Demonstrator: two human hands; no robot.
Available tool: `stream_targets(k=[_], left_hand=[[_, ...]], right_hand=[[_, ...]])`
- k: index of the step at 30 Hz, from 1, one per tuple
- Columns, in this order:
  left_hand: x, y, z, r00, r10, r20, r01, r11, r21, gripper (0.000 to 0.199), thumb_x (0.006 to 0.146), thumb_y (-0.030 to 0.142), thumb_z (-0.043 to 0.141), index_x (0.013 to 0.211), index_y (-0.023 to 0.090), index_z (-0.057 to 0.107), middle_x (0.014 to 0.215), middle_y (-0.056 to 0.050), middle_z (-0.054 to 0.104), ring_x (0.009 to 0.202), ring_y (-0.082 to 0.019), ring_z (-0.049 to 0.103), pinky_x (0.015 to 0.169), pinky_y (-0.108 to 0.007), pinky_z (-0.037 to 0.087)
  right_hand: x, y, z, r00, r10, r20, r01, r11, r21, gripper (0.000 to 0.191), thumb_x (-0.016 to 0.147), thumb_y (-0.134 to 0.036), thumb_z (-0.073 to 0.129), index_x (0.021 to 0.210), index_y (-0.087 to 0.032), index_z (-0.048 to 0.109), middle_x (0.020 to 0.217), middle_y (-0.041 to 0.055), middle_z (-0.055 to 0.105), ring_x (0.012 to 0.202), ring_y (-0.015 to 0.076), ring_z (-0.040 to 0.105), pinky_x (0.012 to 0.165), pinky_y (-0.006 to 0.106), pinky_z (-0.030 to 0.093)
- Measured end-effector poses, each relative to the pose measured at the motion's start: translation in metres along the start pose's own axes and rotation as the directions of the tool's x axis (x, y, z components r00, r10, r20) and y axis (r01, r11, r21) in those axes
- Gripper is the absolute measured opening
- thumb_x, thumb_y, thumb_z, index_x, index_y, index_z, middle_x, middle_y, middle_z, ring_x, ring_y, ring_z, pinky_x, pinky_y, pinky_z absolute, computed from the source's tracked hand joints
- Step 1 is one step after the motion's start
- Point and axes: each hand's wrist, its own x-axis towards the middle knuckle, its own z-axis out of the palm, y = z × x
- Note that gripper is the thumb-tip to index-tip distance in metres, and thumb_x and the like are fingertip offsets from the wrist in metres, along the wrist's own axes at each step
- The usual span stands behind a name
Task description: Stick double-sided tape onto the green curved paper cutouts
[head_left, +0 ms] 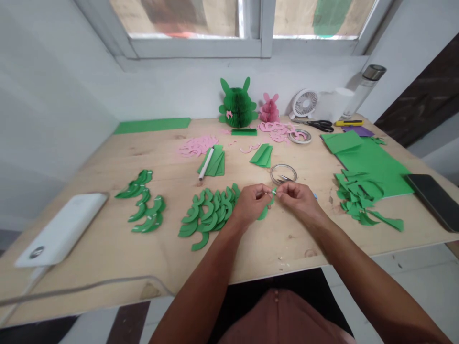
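Note:
My left hand point(251, 203) and my right hand point(300, 198) meet near the table's front, both closed in a pinch. Between their fingertips is a small curved green paper piece point(264, 213) with a white strip at its top, perhaps tape. Just beyond my right hand lies a roll of tape point(284, 174), with scissor tips partly showing beside it. To the left of my left hand spreads a pile of green paper arcs point(210, 210). Farther left sit green arcs with white strips point(148, 220) on them.
Green scraps point(358, 193), a green sheet point(380, 165) and a phone point(433, 200) are on the right. A power bank point(62, 229) with a cable lies left. Farther back stand a green paper figure point(237, 107), a pink one point(269, 110) and a small fan point(304, 103).

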Motion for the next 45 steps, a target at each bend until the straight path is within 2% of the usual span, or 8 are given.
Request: stream_targets(k=[3, 14, 26, 31, 37, 45], left_hand=[[-0.0004, 0.0002, -0.0004, 1.0, 0.003, 0.001, -0.003, 1.0, 0.009, 0.002, 0.066, 0.015, 0.059, 0.064, 0.015, 0.059, 0.048, 0.007, 0.051, 0.044, -0.006, 0.049, 0.048, -0.019, 0.041], [-0.0035, 0.0047, -0.0004, 0.999, -0.044, -0.002, 0.044, 0.998, 0.054, 0.003, 0.068, 0.018, 0.059, 0.068, 0.016, 0.06, 0.046, 0.007, 0.051, 0.04, -0.004, 0.04, 0.042, -0.016, 0.033], [-0.002, 0.0003, -0.0009, 1.0, 0.017, -0.019, -0.016, 0.996, 0.086, 0.006, 0.065, 0.02, 0.061, 0.066, 0.015, 0.061, 0.048, 0.007, 0.049, 0.045, -0.006, 0.044, 0.05, -0.02, 0.044], [-0.0028, 0.0012, -0.0014, 1.0, 0.023, -0.01, -0.022, 0.993, 0.114, 0.007, 0.066, 0.022, 0.06, 0.067, 0.015, 0.061, 0.049, 0.005, 0.052, 0.044, -0.005, 0.044, 0.044, -0.017, 0.037], [-0.0043, 0.0015, -0.0013, 1.0, 0.02, -0.014, -0.018, 0.993, 0.121, 0.01, 0.066, 0.025, 0.06, 0.069, 0.016, 0.061, 0.047, 0.006, 0.047, 0.041, -0.005, 0.037, 0.039, -0.016, 0.028], [-0.0044, 0.0007, -0.0014, 0.999, 0.034, -0.024, -0.03, 0.989, 0.145, 0.013, 0.066, 0.028, 0.06, 0.068, 0.015, 0.062, 0.048, 0.007, 0.044, 0.041, -0.004, 0.031, 0.041, -0.018, 0.024]], right_hand=[[0.0002, 0.0026, -0.0003, 1.0, -0.007, -0.001, 0.007, 1.0, 0.001, 0.02, 0.069, -0.036, 0.062, 0.068, -0.017, 0.056, 0.057, -0.0047, 0.045, 0.051, 0.0075, 0.038, 0.048, 0.022, 0.028], [0.0, 0.0026, 0.0, 1.0, 0.006, 0.004, -0.006, 1.0, 0.005, 0.021, 0.069, -0.037, 0.063, 0.069, -0.017, 0.056, 0.057, -0.004, 0.046, 0.051, 0.0075, 0.038, 0.047, 0.021, 0.028], [-0.0004, 0.0026, 0.0005, 1.0, 0.001, -0.001, -0.001, 1.0, 0.002, 0.02, 0.069, -0.036, 0.062, 0.067, -0.017, 0.056, 0.056, -0.0049, 0.043, 0.049, 0.0073, 0.037, 0.046, 0.022, 0.027], [-0.0001, 0.0041, 0.0005, 1.0, 0.002, -0.001, -0.002, 1.0, 0.01, 0.021, 0.069, -0.037, 0.063, 0.068, -0.017, 0.055, 0.056, -0.0045, 0.044, 0.05, 0.007, 0.037, 0.046, 0.021, 0.027], [0.0004, 0.0047, 0.0001, 1.0, 0.008, 0.005, -0.008, 1.0, 0.01, 0.024, 0.069, -0.04, 0.063, 0.069, -0.018, 0.055, 0.056, -0.004, 0.045, 0.05, 0.0076, 0.037, 0.045, 0.022, 0.028], [-0.0005, 0.0028, 0.0006, 1.0, 0.022, -0.004, -0.022, 1.0, 0.016, 0.023, 0.068, -0.039, 0.064, 0.068, -0.018, 0.056, 0.057, -0.0041, 0.046, 0.049, 0.0075, 0.038, 0.046, 0.022, 0.028]])
